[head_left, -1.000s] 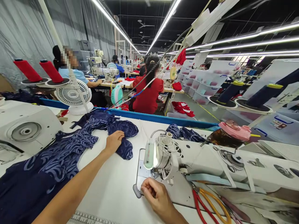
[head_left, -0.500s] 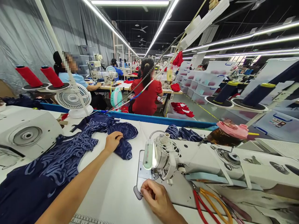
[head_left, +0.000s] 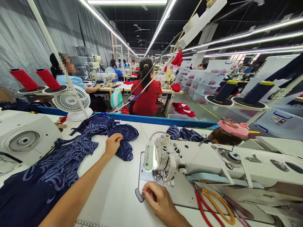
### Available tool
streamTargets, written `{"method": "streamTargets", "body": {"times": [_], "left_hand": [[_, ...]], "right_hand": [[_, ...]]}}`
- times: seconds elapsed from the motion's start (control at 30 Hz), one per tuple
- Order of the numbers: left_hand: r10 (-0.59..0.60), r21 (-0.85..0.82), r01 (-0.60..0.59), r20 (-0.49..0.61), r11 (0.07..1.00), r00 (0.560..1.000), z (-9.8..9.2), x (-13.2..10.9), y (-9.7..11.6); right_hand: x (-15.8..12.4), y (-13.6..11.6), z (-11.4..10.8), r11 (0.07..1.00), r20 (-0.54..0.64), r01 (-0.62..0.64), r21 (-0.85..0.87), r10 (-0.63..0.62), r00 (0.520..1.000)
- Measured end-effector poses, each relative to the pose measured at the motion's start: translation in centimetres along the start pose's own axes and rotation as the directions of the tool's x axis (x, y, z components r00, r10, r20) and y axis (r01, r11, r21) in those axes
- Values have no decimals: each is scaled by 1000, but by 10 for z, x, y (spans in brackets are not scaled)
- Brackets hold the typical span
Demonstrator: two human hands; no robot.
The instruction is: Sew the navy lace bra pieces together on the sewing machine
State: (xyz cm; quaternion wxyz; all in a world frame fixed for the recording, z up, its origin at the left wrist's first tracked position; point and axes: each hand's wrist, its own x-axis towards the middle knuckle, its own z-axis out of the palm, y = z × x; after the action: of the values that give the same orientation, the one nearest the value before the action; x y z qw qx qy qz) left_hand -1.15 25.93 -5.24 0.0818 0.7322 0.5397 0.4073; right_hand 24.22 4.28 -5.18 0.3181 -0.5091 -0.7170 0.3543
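Note:
My left hand [head_left: 113, 145] reaches across the white table, its fingers closed on a navy patterned, cup-shaped fabric piece [head_left: 125, 151]. A second rounded part of the same cloth lies just behind it. More navy patterned fabric [head_left: 68, 157] spreads in folds left of my forearm. In front of the sewing machine [head_left: 163, 157], my right hand [head_left: 157, 198] rests by the front of the needle plate, thumb and fingers curled together. Whatever is in its fingers, if anything, is hidden. The machine's lamp shines beside its needle area.
Red-handled and orange-handled scissors [head_left: 210, 201] lie right of my right hand. Another machine [head_left: 28, 135] stands at the left. Behind are a white fan [head_left: 72, 99], navy thread cones [head_left: 254, 93] and a pink-lidded jar [head_left: 233, 129]. Co-workers sit beyond the blue table edge [head_left: 151, 119].
The view has shifted slightly, so the background sits a little further left. Both hands keep their places and the cloth lies as before.

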Motion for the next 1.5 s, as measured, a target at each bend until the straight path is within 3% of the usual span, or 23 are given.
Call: {"method": "streamTargets", "body": {"times": [0.17,0.33,0.53,0.77,0.9,1.03,1.17,1.37,1.5], "left_hand": [[16,-38,-13,63,999,998,-15,1,5],[15,-43,-7,189,999,982,-3,-10,13],[-81,-127,100,149,987,985,12,-9,9],[-216,-306,249,138,919,967,4,1,-9],[-211,-333,253,157,908,965,-2,2,-11],[-81,-288,133,183,948,980,-6,3,6],[4,-190,40,229,981,973,5,6,36],[-123,-18,129,187,992,975,38,7,73],[-200,18,199,133,980,971,48,5,84]], "right_hand": [[1,-2,-1,1000,4,-1,8,1,1000],[0,-4,0,1000,0,-6,-8,6,1000],[-1,-4,-1,1000,-2,-26,-6,26,1000],[-1,-5,-1,1000,-5,1,5,-1,1000],[0,-5,-1,1000,-8,0,1,0,1000],[1,-8,-2,1000,-14,-2,-1,2,1000],[1,-8,-1,1000,-20,4,-12,-4,1000],[0,-5,-1,1000,-17,4,-10,-4,1000],[0,-5,-1,1000,-16,9,-1,-9,1000]]}}
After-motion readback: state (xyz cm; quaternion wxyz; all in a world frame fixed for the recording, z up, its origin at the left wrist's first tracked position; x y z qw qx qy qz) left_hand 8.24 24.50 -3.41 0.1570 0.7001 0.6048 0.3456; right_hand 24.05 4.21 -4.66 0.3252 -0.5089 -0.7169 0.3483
